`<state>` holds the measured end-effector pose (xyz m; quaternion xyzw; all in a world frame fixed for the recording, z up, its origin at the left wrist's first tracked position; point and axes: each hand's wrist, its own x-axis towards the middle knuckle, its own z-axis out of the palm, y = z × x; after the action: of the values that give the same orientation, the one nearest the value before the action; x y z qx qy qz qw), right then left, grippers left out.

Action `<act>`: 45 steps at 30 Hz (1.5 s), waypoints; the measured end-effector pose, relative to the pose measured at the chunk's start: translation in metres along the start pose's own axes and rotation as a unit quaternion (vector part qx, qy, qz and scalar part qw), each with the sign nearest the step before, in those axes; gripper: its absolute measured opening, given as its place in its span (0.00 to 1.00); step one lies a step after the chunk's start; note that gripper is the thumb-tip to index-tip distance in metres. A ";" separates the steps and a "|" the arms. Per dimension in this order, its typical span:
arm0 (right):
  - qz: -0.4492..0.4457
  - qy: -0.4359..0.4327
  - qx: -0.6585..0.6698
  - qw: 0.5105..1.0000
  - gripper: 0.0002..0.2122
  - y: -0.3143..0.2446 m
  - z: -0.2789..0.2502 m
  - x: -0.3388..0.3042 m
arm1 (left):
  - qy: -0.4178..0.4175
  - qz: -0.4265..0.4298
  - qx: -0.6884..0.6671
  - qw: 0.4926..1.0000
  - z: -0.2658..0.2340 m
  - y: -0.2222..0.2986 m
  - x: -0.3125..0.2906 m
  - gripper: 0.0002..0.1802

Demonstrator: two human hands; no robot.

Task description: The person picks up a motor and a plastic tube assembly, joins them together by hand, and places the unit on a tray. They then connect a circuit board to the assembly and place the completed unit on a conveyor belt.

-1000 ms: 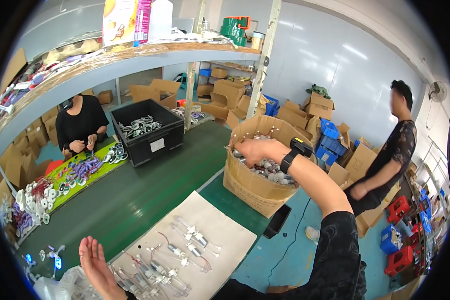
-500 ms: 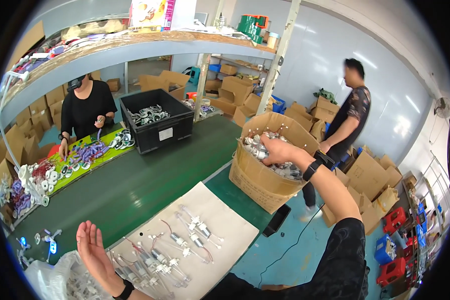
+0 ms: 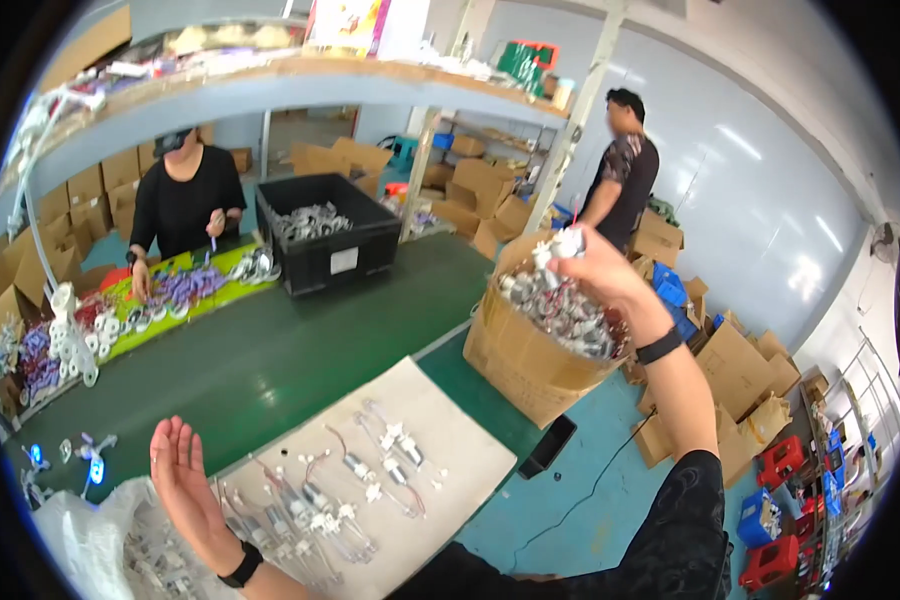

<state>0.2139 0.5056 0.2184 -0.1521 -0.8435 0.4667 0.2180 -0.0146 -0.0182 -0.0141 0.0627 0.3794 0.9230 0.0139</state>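
Observation:
My right hand [image 3: 610, 272] is raised just over a cardboard box [image 3: 530, 365], its fingers closed around a small motor with a white plastic fitting [image 3: 560, 247]. Part of that piece is hidden by the fingers. Inside the box lies a heap of similar silver motors [image 3: 560, 310] with wires. Off at the lower left, my left hand [image 3: 182, 485] hovers with fingers extended and nothing in it. Beside it, several motors with clear tubes and red wires [image 3: 315, 505] lie in rows on a beige board [image 3: 440, 400].
A clear plastic bag [image 3: 80, 535] of parts sits at the lower left, near small parts with blue lights [image 3: 96, 470]. A black crate [image 3: 340, 260] stands across the green table [image 3: 220, 385]. One person [image 3: 190, 195] handles purple parts; another [image 3: 625, 165] stands behind the box.
My right hand has risen out of the box with a motor in it. My left hand stays open at nearly the same place. The standing person has shifted left in the picture.

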 end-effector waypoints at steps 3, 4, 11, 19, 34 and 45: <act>0.008 0.031 -0.024 0.999 0.21 -0.052 0.037 -0.022 | -0.037 0.004 -0.036 0.999 0.007 -0.002 0.003 0.25; -0.010 0.024 0.001 1.000 0.22 -0.064 0.047 -0.024 | -0.029 -0.001 -0.026 0.999 0.010 0.000 0.001 0.25; 0.036 -0.028 0.043 0.998 0.23 -0.043 0.118 -0.021 | -0.025 0.029 -0.044 0.998 0.013 0.009 -0.006 0.23; 0.110 -0.050 -0.243 0.962 0.30 0.098 0.196 -0.034 | -0.036 0.025 -0.078 0.996 0.003 0.011 -0.003 0.23; 0.093 0.074 -0.330 0.936 0.37 0.259 0.224 -0.040 | -0.556 -0.035 0.456 0.694 0.050 -0.116 -0.252 0.06; 0.074 0.024 -0.325 0.942 0.35 0.249 0.212 -0.046 | -0.472 -0.074 0.641 0.601 -0.023 -0.152 -0.316 0.18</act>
<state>0.1590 0.4606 -0.1041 -0.2879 -0.9303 0.1779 0.1414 0.2925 0.0509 -0.1701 0.4539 0.8175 0.2815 0.2155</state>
